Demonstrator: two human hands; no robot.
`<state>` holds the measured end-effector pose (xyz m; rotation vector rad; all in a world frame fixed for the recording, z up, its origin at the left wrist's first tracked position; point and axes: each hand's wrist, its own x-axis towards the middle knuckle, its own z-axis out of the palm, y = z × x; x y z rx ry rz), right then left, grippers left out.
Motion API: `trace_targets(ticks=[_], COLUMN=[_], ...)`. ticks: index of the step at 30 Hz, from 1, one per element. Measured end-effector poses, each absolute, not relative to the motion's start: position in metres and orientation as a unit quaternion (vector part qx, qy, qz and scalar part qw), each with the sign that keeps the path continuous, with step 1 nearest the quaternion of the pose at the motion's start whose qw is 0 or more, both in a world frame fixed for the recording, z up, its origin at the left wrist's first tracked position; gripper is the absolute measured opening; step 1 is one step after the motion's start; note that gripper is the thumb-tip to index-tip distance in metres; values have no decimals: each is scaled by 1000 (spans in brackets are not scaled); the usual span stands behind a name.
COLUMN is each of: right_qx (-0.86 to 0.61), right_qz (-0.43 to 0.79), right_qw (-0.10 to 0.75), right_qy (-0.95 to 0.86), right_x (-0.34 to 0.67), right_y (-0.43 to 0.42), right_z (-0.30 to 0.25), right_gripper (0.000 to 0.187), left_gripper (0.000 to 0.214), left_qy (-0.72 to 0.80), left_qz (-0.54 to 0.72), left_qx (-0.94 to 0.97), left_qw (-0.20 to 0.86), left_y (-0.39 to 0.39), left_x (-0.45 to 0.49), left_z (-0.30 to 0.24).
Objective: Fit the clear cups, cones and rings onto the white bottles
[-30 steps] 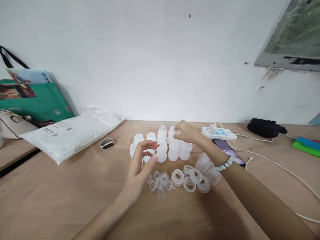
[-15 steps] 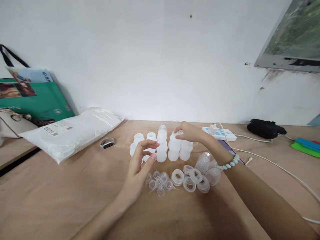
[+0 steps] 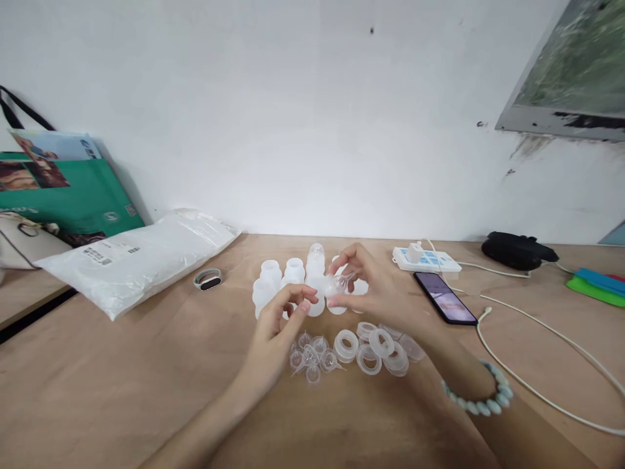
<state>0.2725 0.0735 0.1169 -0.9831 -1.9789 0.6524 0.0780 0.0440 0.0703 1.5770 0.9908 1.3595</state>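
Right hand gripping dome, table edge beyond

**Right hand pulls back from the far edge of the table**

It has left the rear bottles for the near side, a blurred clear piece now in its fingers. The bracelet sits nearer the front edge; the phone is uncovered, the clear domes mostly hidden.

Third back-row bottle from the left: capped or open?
Capped: a clear dome cap sits over the top of the white bottle.
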Motion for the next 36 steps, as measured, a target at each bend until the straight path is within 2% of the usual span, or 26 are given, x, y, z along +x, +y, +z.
trace_targets(ticks=[1,7,13,18,29,33,36], right_qx=[-362,-284,-242,-228,-217,-230,-234], right_qz=[268,230,154,123,144,170,202], right_qw=[439,504,508,495,486,498,489], right_qy=[-777,-782,-813,-829,-834,-819,-816], right_x=[269,261,263,264,263,261,262], right_y=[67,52,53,50,45,43,42], right_z=[110,79,67,66,68,68,70], right_gripper=[36,26,14,10,14,31,28], left_gripper=[19,31,33,33,19,16,12], left_qy=[391,342,332,326,307,319,327], left_qz=[534,455,435,412,371,375,385], left_qx=[615,540,448,433,440,435,422], left_qw=[428,620,707,732,758,754,753], left_y=[45,47,44,45,46,45,44], left_x=[79,85,86,86,85,85,85], left_z=[69,63,58,56,67,66,66])
